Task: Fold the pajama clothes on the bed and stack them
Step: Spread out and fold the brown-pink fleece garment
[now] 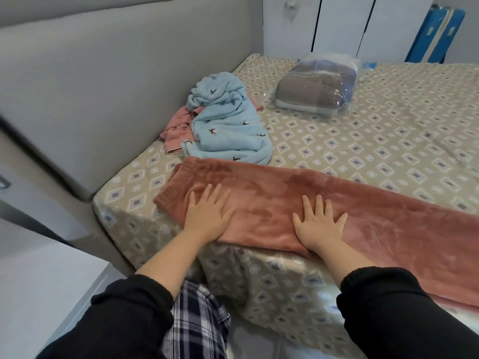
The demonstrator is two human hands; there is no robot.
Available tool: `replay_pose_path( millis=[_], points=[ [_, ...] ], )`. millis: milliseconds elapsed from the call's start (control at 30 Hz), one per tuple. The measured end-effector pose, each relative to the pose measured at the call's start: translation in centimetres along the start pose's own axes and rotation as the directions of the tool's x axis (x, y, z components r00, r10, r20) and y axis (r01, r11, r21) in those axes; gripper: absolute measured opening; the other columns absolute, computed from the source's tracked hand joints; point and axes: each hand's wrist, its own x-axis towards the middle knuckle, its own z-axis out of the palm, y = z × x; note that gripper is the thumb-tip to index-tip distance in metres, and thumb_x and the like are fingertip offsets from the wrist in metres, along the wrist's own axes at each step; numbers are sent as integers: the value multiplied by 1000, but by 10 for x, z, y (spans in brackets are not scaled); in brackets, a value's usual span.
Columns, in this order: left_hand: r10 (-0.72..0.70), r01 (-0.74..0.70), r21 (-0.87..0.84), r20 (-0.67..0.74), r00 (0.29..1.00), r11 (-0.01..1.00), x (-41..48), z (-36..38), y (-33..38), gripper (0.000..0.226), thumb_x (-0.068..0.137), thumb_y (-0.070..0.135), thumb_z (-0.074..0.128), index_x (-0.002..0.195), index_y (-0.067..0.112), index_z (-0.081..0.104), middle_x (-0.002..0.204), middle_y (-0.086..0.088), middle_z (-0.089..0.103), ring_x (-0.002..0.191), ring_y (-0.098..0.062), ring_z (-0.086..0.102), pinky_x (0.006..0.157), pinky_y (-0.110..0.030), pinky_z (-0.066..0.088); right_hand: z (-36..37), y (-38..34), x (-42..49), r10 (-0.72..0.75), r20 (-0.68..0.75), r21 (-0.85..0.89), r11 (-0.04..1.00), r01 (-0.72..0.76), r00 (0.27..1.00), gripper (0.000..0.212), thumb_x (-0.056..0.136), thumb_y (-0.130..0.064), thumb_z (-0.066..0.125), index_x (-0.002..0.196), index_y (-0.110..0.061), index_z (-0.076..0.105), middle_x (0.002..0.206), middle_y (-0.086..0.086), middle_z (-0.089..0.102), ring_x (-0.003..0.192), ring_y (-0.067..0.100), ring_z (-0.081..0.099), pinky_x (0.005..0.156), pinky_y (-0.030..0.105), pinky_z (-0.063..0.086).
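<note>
Pink fleece pajama pants (298,203) lie flat along the near edge of the bed (388,130), right end trailing over it. Left hand (207,216) and right hand (320,224) press down, fingers spread, gripping nothing. Risk: overhang drags the pants off; the blue pajama heap (228,125) behind remains unfolded.

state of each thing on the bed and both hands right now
pink pajama pants, laid flat, full length
blue pajama garment, crumpled heap
pink pajama garment, crumpled, partly under the blue one
bagged bedding, folded inside clear plastic
left hand, open, flat on the pants
right hand, open, flat on the pants
</note>
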Motion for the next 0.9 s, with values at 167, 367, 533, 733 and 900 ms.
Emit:
replay_pose_path(
  millis=[167,367,533,733,900],
  points=[
    [-159,167,106,-78,984,980,5,-11,-63,58,97,53,11,153,37,8,162,6,-1,149,-21,-8,116,-57,-3,0,1,1,7,-8,-8,1000,-7,1000,65,93,-59,8,152,-36,-7,161,1,-13,147,24,-14,112,62,-7],
    [-506,499,-355,82,859,790,9,-29,-78,87,87,65,46,154,24,8,155,-14,28,139,-37,30,107,-48,33,-1,1,-1,-9,-22,-15,1000,9,1000,63,94,-52,8,152,-33,-6,161,3,-9,147,26,-10,112,62,-6],
    [-550,594,-672,320,771,441,14,-58,-93,82,76,52,72,137,5,46,134,-17,54,118,-34,55,87,-33,43,-7,7,-7,-64,-30,74,995,66,998,60,96,-47,19,153,-34,4,162,3,-3,148,23,-6,113,60,-3],
    [-521,494,-824,304,798,276,15,-98,-59,48,75,25,70,118,7,62,90,-12,64,71,-24,60,55,-30,46,-31,36,-26,-130,-88,509,846,157,988,50,97,-30,49,145,-15,39,154,4,33,142,19,27,114,35,18],
    [-197,114,-594,-75,978,797,16,-160,53,46,70,29,65,115,22,56,109,-6,64,98,-28,61,77,-32,50,-63,79,-43,154,-4,933,357,-52,988,30,97,-22,49,124,-13,56,127,10,59,115,24,58,102,38,43]
  ],
)
